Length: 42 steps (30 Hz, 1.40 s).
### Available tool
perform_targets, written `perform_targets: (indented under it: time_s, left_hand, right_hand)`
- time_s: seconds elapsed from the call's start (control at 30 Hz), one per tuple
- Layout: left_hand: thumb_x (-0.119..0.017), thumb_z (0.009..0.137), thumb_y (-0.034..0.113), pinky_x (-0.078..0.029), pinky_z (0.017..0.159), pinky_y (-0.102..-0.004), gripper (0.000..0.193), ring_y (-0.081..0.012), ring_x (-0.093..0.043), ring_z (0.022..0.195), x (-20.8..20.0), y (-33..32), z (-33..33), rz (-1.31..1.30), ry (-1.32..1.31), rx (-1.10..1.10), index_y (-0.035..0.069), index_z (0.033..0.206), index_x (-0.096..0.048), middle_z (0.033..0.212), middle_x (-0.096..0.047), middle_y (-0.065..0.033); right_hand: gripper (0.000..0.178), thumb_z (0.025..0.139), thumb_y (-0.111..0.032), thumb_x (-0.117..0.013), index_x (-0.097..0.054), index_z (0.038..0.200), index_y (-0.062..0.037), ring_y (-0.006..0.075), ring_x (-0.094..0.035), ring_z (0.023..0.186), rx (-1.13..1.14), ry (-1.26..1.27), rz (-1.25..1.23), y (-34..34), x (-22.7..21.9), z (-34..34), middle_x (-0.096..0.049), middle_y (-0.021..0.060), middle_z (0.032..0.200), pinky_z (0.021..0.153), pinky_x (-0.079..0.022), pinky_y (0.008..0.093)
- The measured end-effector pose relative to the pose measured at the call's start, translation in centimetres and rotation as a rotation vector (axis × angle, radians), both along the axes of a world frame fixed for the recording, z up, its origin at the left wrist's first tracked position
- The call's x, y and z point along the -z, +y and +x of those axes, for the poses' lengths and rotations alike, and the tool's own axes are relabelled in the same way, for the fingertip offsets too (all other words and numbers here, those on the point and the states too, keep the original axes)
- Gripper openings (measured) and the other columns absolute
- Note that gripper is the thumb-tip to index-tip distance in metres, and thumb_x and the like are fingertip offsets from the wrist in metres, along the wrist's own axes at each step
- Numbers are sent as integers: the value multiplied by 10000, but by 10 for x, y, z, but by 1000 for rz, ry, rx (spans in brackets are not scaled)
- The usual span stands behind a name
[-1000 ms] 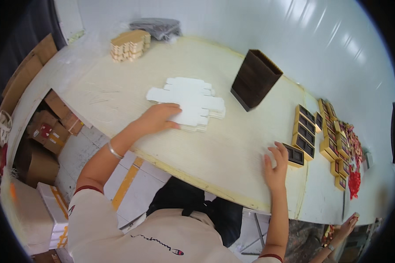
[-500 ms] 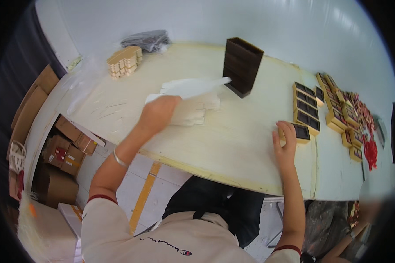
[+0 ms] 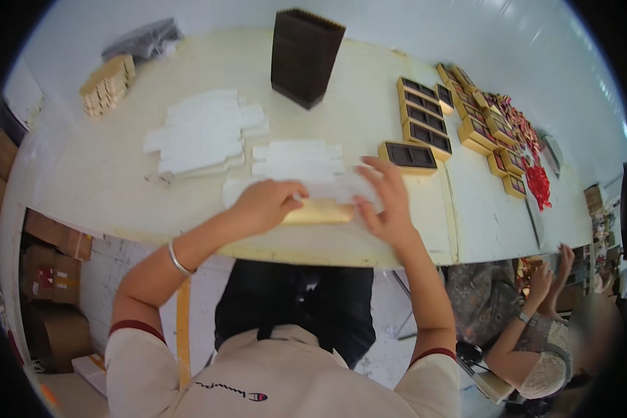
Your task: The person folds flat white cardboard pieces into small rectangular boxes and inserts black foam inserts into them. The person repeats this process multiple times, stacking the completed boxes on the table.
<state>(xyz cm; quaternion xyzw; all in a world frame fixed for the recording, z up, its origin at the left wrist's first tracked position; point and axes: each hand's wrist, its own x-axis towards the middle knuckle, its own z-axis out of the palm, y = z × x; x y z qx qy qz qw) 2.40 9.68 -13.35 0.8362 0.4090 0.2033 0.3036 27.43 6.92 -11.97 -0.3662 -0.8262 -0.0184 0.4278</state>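
A white card box blank [image 3: 296, 155] with tabbed edges lies on the table in front of me. Along its near side a gold-faced strip [image 3: 320, 212] is turned up. My left hand [image 3: 268, 203] is closed on the blank's near left part, thumb and fingers together at the gold strip. At the right end, my right hand [image 3: 386, 202] has its fingers and thumb spread around the card, partly smeared by motion. Just beyond the right hand sits a gold box with a dark insert [image 3: 407, 156]. To the left lies a stack of white card blanks [image 3: 200, 132].
A tall dark brown box [image 3: 305, 59] stands at the back. Several gold boxes with dark inserts [image 3: 425, 120] form a row at right, beside filled boxes and red ribbon [image 3: 538, 184]. Gold card pieces [image 3: 108, 85] are stacked back left. A co-worker's arms [image 3: 529, 306] show at lower right.
My left hand has brought a white blank from the stack to the near middle. My right hand has left the gold box and come to the blank. The view has shifted right.
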Motion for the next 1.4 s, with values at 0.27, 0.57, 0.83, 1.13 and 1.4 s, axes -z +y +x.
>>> perform_targets:
  time_s: [0.27, 0.57, 0.83, 1.13, 1.4]
  left_hand:
    - [-672, 817, 168, -459, 733, -337, 121, -237, -541, 879, 5, -10, -5, 515, 26, 58, 81, 885, -622, 873, -565, -29]
    - [-644, 828, 168, -471, 735, -359, 115, -249, -557, 823, 10, -7, -8, 466, 29, 114, 56, 801, -651, 822, -573, -51]
    - [-630, 836, 149, -441, 745, -375, 120, -292, -517, 829, 6, 27, 1, 505, 192, 33, 41, 889, -617, 916, -548, -104]
    - [-615, 835, 91, -464, 757, -381, 318, -319, -564, 897, -10, -35, -17, 127, 146, -5, 72, 1146, -553, 1000, -536, -111]
    - [-509, 830, -25, -464, 783, -402, 399, -321, -598, 933, -19, -2, -25, -104, 67, 135, 115, 1201, -468, 1066, -613, -125]
  right_hand:
    - [270, 762, -136, -679, -602, 979, 4, 251, -556, 959, -98, -355, -83, -18, 21, -29, -563, 99, 969, 821, -469, 366]
    - [148, 743, -58, -571, -570, 872, 16, 249, -525, 814, 7, -551, 13, -9, 15, -37, -512, 98, 863, 721, -455, 343]
    - [144, 865, -78, -554, -593, 985, -9, 301, -619, 720, 50, -453, -630, 24, 2, -42, -622, 165, 738, 660, -474, 409]
    - [655, 964, -35, -493, -128, 1503, -112, 216, -557, 1119, -429, 605, -1297, -60, 2, -66, -545, 145, 1251, 972, -432, 328]
    - [471, 737, -112, -726, -579, 1181, -50, 347, -501, 1186, -142, -469, -264, -96, 9, -22, -530, 163, 1250, 993, -412, 395]
